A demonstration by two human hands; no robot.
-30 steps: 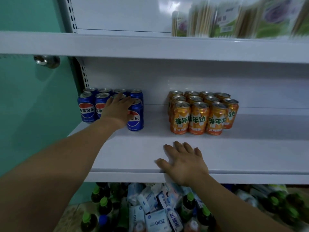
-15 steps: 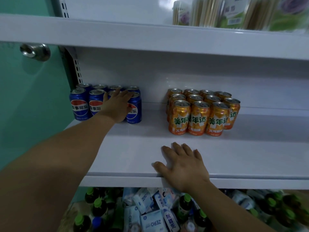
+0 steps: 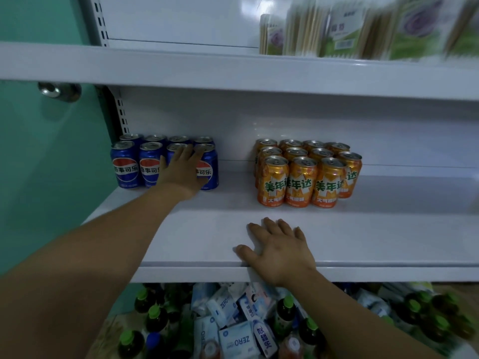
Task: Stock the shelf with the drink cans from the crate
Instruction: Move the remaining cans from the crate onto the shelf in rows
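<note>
Drink cans stand in two blocks on the white shelf [image 3: 363, 237], the landmark for everything else. Nearest the camera, below the shelf's front lip, lies a jumble of green-capped bottles [image 3: 155, 317] and white packs marked ZERO [image 3: 237, 339]. On the front lip itself rests the right hand [image 3: 278, 251], palm down and fingers spread flat, thumb out to the side, holding nothing. Farther in, toward the back-left corner of the shelf, the left hand [image 3: 182, 168] reaches into the blue cans [image 3: 127, 165], which stand upright in two rows; its palm lies against the front of the third can in the front row and its fingers, held loosely together, lie over the tops of that can and its neighbour. Whether it actually grips a can cannot be told. To the right of that block, well apart from it and mid-shelf, the orange cans [image 3: 302, 181] stand upright and packed close, several rows deep. Above the shelf, the upper shelf [image 3: 181, 66] carries blurred green and white boxes [image 3: 344, 29] at its right. Left of the shelf is a green wall [image 3: 39, 177] with a metal knob [image 3: 59, 90].
</note>
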